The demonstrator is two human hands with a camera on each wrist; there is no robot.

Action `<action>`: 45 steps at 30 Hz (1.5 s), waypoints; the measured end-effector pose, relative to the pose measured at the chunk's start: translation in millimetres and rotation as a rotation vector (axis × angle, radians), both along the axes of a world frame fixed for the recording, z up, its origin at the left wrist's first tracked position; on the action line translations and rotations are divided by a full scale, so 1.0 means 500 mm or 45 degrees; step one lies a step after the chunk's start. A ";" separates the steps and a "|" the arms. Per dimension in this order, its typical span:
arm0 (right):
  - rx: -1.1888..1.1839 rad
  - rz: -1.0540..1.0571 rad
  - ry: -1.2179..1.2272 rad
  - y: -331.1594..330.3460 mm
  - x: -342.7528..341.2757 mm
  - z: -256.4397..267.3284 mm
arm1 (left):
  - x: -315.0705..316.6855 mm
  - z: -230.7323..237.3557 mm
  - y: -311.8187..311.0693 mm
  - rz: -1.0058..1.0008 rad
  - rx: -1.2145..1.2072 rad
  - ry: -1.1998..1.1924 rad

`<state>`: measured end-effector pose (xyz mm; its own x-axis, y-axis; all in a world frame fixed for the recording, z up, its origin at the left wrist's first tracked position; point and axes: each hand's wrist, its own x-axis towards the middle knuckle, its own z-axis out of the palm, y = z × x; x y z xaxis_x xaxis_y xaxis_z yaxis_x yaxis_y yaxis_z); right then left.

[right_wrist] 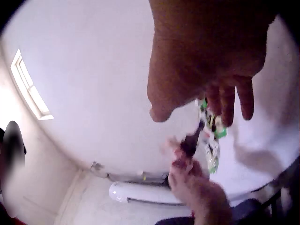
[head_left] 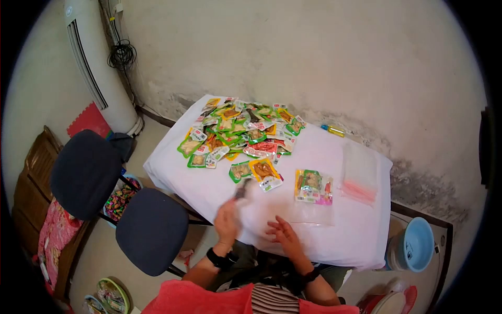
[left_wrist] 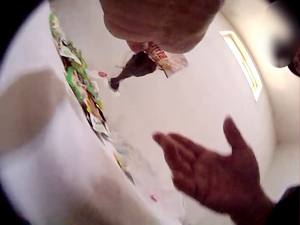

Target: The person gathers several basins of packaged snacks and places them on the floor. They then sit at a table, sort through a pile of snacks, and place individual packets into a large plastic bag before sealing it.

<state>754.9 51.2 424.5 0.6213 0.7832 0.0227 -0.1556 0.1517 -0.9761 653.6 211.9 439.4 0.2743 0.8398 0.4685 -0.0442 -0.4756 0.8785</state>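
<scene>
My left hand [head_left: 227, 221] holds up a clear packet with a dark, drumstick-shaped piece [left_wrist: 138, 65] and red print, above the near side of the table. It is blurred in the head view. To its right my right hand [head_left: 285, 236] hovers over the cloth, fingers spread and holding nothing. Beyond the hands lie a green-edged snack packet [head_left: 240, 171] and a yellow-edged snack packet [head_left: 265, 174]. A clear bag [head_left: 312, 213] lies flat ahead of the right hand, with several snack packets [head_left: 311, 184] at its far end.
A heap of snack packets [head_left: 238, 128] covers the table's far left. Stacked clear bags [head_left: 360, 172] lie on the right of the white cloth [head_left: 361, 235]. A small yellow bottle [head_left: 336, 131] stands by the wall. Dark chairs [head_left: 151, 230] sit left, a blue basin [head_left: 420, 244] right.
</scene>
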 end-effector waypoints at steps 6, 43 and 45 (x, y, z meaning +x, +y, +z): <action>0.161 -0.317 0.611 -0.008 -0.009 0.027 | 0.040 -0.048 -0.108 -0.799 0.896 0.293; -0.008 -0.892 0.541 -0.404 0.044 -0.052 | 0.234 -0.031 -0.163 -0.880 1.005 0.607; -0.053 -0.792 0.493 -0.401 0.043 -0.059 | 0.245 -0.040 -0.164 -0.859 1.015 0.588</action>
<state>776.6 -149.2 395.1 0.9088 0.2785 -0.3108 -0.3877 0.2882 -0.8756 776.2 129.6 419.4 0.8414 -0.0355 0.5393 -0.2534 -0.9072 0.3357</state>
